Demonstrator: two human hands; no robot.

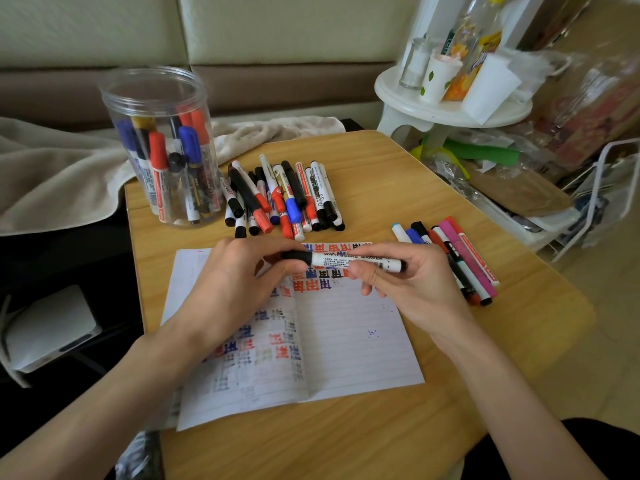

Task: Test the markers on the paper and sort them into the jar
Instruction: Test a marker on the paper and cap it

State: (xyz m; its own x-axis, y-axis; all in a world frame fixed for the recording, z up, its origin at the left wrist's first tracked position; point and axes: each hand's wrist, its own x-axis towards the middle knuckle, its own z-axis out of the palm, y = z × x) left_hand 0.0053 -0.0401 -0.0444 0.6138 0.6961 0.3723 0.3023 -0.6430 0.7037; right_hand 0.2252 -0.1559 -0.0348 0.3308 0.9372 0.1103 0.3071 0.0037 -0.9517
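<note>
Head view, left hand (pixel 239 282), right hand (pixel 405 287) gripping marker (pixel 332 259); paper (pixel 353 344) beneath

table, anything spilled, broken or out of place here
Nothing stands out. The jar stands upright with markers inside, a loose heap of markers lies behind the notebook, and a smaller group lies to its right. The left hand and right hand hold a marker above the notebook, which sits slightly askew.
</note>
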